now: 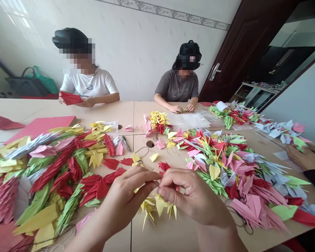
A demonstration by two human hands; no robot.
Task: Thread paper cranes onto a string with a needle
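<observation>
The left hand (131,185) and right hand (190,192) are showing bare, and the forearms (93,224) are also appearing uncovered

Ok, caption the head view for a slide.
Left hand and right hand close together above yellow folded papers at a table.

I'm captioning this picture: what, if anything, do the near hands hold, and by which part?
The left hand and right hand pinch what looks like a thin dark cord; whether at its end or mid-length cannot be told.
</observation>
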